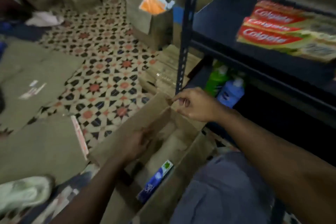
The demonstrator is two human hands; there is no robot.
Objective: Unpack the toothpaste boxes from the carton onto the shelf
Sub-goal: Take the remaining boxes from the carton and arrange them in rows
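1. A dark metal shelf (227,23) stands at the person's right, with green and blue bottles (231,91) on its lower board.
2. An open brown carton (151,114) sits on the patterned tiled floor (101,60) just beside the shelf's post, between the person's forearms, and looks nearly emptied.
3. A stack of red toothpaste boxes (283,29) lies flat toward the right end of the shelf's upper board.
4. The right hand (192,104) holds the carton's far corner, its grip closed in a thumb-and-forefinger pinch on the cardboard edge.
5. The left hand (138,143) lies against the carton's left wall. Motion blur hides its fingers, so it cannot be told whether its grip is apart or together.
6. One blue toothpaste box (156,181) lies inside the carton along its near right wall. It is probably light and stiff enough for one hand, though thin card would likely dent under a hard squeeze. A hold across the long sides near the middle, thumb opposite fingers, should keep it level on the way up to the shelf.
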